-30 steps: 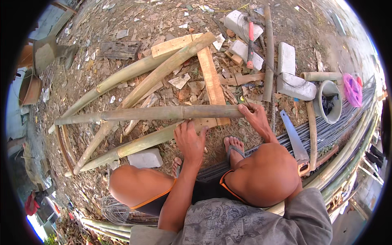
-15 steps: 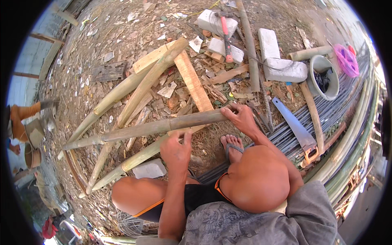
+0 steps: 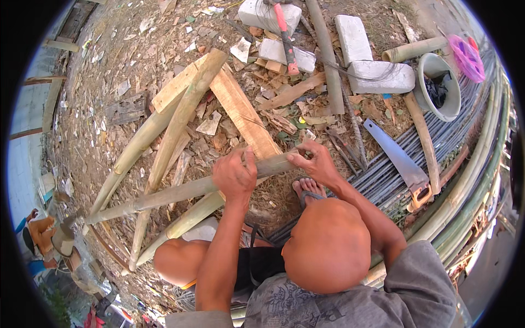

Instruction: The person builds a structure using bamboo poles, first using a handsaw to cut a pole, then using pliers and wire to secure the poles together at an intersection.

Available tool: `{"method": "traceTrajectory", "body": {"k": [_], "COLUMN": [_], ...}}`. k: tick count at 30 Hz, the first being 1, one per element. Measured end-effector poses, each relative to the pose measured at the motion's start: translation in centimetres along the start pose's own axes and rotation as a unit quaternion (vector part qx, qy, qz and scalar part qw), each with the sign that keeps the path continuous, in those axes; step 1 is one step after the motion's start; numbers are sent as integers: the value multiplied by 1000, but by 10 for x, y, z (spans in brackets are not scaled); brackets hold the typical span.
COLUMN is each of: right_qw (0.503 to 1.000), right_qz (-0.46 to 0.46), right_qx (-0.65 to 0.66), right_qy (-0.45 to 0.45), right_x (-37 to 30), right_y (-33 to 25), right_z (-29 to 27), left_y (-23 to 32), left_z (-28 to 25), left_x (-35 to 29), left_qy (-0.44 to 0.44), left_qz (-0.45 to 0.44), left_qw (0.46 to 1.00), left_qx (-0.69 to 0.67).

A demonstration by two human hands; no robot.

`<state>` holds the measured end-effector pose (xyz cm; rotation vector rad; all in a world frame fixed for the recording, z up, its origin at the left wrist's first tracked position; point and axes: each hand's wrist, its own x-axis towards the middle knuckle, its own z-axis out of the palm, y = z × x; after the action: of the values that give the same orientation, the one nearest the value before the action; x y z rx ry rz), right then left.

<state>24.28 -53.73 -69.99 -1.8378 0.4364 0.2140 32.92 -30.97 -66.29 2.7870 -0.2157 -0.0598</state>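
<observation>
A long bamboo pole (image 3: 175, 193) lies slantwise across the other pieces, its near end raised in front of my knees. My left hand (image 3: 235, 174) is closed over the pole a little short of that end, thumb on top. At the very end, my right hand (image 3: 317, 163) grips it between thumb and fingers. Beneath and beyond are two more bamboo poles (image 3: 178, 123) (image 3: 128, 156), crossing near a short board (image 3: 175, 87). A pale sawn plank (image 3: 243, 109) runs from that crossing down toward my hands. Another bamboo pole (image 3: 183, 224) passes under my left forearm.
On the right lie a handsaw (image 3: 399, 158), a bundle of steel rods (image 3: 383, 191) and a grey bucket (image 3: 451, 106) holding something black. A red-handled hammer (image 3: 285, 41) rests on pale blocks (image 3: 270, 52). Leaves and wood scraps cover the ground. Another person (image 3: 41, 235) is at far left.
My left hand has risen from below the bamboo pole and closed over it. My right hand stays at its end. The whole view has shifted slightly.
</observation>
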Motion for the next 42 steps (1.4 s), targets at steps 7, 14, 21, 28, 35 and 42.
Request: {"method": "traceTrajectory", "body": {"k": [7, 14, 21, 28, 35, 42], "right_qw": [996, 991, 990, 986, 966, 969], "right_qz": [65, 60, 32, 34, 113, 137], "right_qx": [26, 118, 117, 158, 231, 203], "right_qy": [-56, -37, -71, -41, -10, -25], "right_x": [11, 5, 5, 8, 14, 3], "right_y": [-17, 13, 13, 4, 37, 19], "right_z": [9, 21, 23, 17, 20, 33], "left_y": [-24, -29, -29, -20, -18, -25], "left_z": [0, -5, -13, -9, 0, -6], "left_x": [-1, -2, -11, -2, 4, -4], "left_qy": [40, 86, 58, 83, 121, 122], "left_qz": [11, 37, -8, 6, 21, 8], "left_qw": [999, 994, 998, 993, 988, 988], "left_qx": [-8, -51, -34, -80, -97, -89]}}
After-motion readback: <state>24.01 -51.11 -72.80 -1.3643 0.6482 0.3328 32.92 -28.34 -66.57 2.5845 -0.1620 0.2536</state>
